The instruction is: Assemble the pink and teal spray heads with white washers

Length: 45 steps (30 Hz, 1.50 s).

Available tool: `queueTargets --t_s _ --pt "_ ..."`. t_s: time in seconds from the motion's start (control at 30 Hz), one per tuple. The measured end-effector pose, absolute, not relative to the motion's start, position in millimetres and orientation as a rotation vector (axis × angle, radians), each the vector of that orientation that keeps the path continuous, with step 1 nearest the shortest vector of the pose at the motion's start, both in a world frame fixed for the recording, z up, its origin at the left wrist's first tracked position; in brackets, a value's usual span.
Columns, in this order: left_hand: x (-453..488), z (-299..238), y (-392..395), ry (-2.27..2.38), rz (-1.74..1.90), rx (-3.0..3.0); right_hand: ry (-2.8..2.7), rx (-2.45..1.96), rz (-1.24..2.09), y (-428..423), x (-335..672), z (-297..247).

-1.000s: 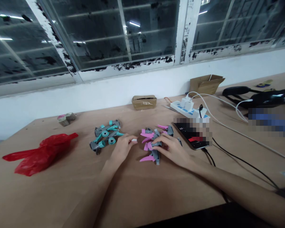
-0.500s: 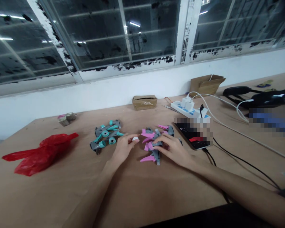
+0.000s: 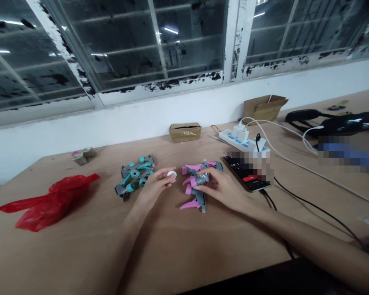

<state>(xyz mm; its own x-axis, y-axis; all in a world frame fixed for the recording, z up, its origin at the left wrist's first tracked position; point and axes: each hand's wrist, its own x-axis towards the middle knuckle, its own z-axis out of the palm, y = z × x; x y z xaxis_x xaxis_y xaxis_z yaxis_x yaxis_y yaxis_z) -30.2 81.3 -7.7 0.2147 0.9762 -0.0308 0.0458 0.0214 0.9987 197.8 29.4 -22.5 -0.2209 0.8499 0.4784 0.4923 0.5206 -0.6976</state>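
My left hand point(image 3: 156, 183) is closed, pinching a small white round piece point(image 3: 171, 175) between thumb and fingertips; I cannot make out its exact kind. To its right, my right hand point(image 3: 220, 184) has thumb and fingers round the grey body of a pink-and-grey trigger sprayer head point(image 3: 202, 179), at the pile of similar ones. Another pink-and-grey sprayer head point(image 3: 199, 200) lies just below it on the table. Behind my left hand is a group of several teal-and-grey sprayer heads point(image 3: 129, 180), partly covered by my fingers.
A red plastic bag point(image 3: 58, 198) lies at the left, with small grey blocks point(image 3: 83, 155) behind it. A cardboard box point(image 3: 185, 133) stands by the wall. On the right are a phone point(image 3: 244, 174), a white power strip point(image 3: 244, 141), cables and an open carton point(image 3: 263, 110).
My left hand has turned a little and drawn slightly left, so more of the white piece shows. The sprayer head in my right hand has been lifted or tilted slightly. The view has shifted a little.
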Motion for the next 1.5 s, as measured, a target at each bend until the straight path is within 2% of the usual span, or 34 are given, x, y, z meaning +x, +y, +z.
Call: queueTargets --t_s 0.33,0.5,0.57,0.7,0.83,1.0,1.27,1.5 --pt "-52 4 95 1.152 1.355 1.08 -2.006 -1.141 0.642 54 151 5" --pt "-60 6 98 1.186 1.465 1.011 -2.198 -1.231 0.526 67 109 2" --pt "-58 4 97 1.191 1.464 1.006 -2.274 -1.265 0.384 66 103 -3" --pt "-51 0 93 1.157 1.387 1.024 -2.378 -1.301 0.013 61 110 -3" --pt "-41 4 86 1.065 1.236 1.059 -2.367 -1.237 -0.12 61 128 7" --pt "-27 7 73 0.962 1.012 1.114 -2.232 -1.017 -0.097 60 148 8" --pt "-11 6 56 0.878 0.847 1.133 -2.098 -0.841 0.181 50 164 -7" --pt "-2 9 48 0.862 0.759 1.131 -2.083 -0.779 0.052 40 172 -11"
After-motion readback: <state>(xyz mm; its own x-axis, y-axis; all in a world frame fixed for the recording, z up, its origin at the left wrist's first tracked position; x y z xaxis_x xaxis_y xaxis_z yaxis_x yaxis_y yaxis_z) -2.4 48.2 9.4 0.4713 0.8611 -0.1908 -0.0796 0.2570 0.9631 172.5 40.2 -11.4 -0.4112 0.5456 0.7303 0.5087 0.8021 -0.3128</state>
